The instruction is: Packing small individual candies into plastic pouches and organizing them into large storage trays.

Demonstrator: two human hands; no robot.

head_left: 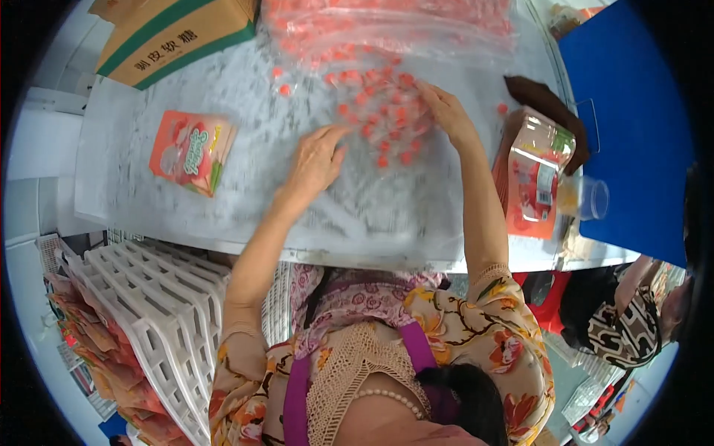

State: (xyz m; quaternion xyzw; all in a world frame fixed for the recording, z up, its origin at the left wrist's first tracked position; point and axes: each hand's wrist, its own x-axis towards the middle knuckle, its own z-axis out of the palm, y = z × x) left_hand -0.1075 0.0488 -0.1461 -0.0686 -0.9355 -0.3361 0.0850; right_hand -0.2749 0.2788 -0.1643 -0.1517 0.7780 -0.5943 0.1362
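Note:
A loose pile of small red candies in clear wrappers (387,111) lies on the grey-white table in front of me, slightly blurred. My left hand (316,160) is at its near left edge, thumb apart from the bent fingers, and I see nothing held in it. At the pile's right side, my right hand (448,115) reaches in with its fingers stretched along the candies; the fingertips are partly hidden among the wrappers. Just behind the pile lies a large clear plastic bag (387,30) full of the same red candies.
One red printed pouch (193,152) lies at the left, below a cardboard box (175,48). A stack of red pouches (532,193), a clear plastic cup (593,199) and a blue bin (625,126) stand at the right. White plastic crates (160,312) are stacked at the lower left.

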